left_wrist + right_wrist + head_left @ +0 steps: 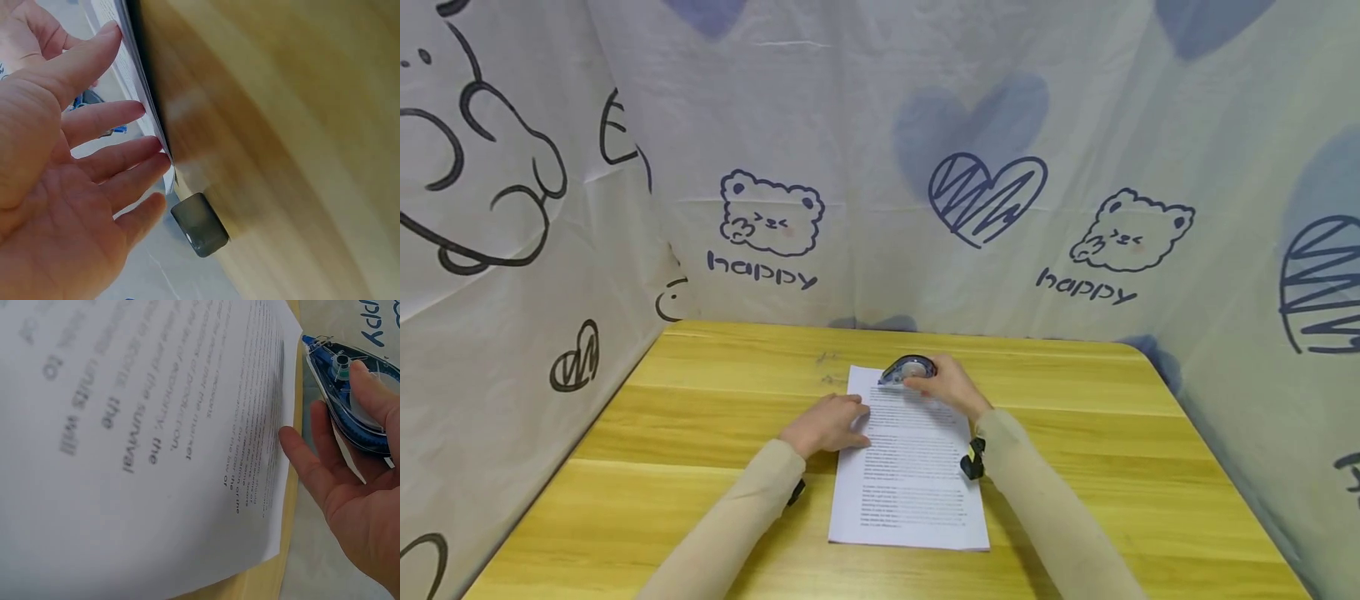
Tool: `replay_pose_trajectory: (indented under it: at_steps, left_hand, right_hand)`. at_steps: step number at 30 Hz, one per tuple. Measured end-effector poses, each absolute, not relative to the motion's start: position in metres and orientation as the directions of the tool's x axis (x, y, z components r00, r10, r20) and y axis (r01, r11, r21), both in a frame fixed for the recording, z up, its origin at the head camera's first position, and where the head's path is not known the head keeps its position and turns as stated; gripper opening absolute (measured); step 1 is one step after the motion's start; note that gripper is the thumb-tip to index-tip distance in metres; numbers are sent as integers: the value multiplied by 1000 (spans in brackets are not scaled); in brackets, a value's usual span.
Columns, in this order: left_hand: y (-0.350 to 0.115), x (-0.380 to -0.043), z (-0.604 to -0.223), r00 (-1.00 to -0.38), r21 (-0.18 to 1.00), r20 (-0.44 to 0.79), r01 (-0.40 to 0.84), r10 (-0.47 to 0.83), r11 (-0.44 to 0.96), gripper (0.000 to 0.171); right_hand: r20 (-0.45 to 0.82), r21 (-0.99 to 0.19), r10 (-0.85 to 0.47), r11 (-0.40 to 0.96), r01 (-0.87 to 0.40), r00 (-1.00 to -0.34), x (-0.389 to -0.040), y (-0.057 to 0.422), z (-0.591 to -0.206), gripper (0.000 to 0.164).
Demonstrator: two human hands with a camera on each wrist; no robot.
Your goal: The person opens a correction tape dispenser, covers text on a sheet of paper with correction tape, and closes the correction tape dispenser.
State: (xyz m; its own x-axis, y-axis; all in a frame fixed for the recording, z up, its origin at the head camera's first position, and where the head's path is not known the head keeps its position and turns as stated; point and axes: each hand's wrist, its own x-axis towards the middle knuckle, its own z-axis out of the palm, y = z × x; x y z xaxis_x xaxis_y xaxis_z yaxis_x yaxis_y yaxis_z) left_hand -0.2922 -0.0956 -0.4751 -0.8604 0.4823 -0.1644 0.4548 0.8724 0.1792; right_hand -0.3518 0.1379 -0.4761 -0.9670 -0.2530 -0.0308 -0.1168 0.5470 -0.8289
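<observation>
My right hand pinches a blue, clear-cased correction tape between thumb and fingers. Its blue tip points left, at the top lines of a printed paper stack. In the right wrist view, one fingertip of the right hand touches the sheet or lies very close to it. My left hand rests at the stack's left edge, its fingers spread and nearly straight. The left wrist view shows the fingertips of this left hand against the side of the pages.
The stack lies on a yellow wood-grain table. Faint marks show on the wood left of the paper's top. A printed white curtain hangs behind and beside the table. A dark rounded block appears in the left wrist view; its kind is unclear.
</observation>
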Motion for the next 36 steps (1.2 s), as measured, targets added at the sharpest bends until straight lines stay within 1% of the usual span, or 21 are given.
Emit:
replay_pose_trajectory:
  at_steps: [11,16,29,36]
  left_hand:
    - [-94,-292,-474,-859,181,-186,447,477,876,56]
    - [-93,-291,-474,-863,184,-194,434,466,882,56]
    - [-93,-292,-474,-863,181,-207,428,460,885,56]
    - [-93,-292,-474,-866,186,-203,424,457,886,56]
  right_hand:
    - [-27,-817,-252,563,-124,-967,-356,138,-484,31]
    - [-19,-814,-259,565,-136,-966,-358,137,-486,30]
    - [-41,-808,-237,580,-107,-971,-360,137,-488,31]
    - [-28,-804,-238,582,-120,-971,-360,137,-487,27]
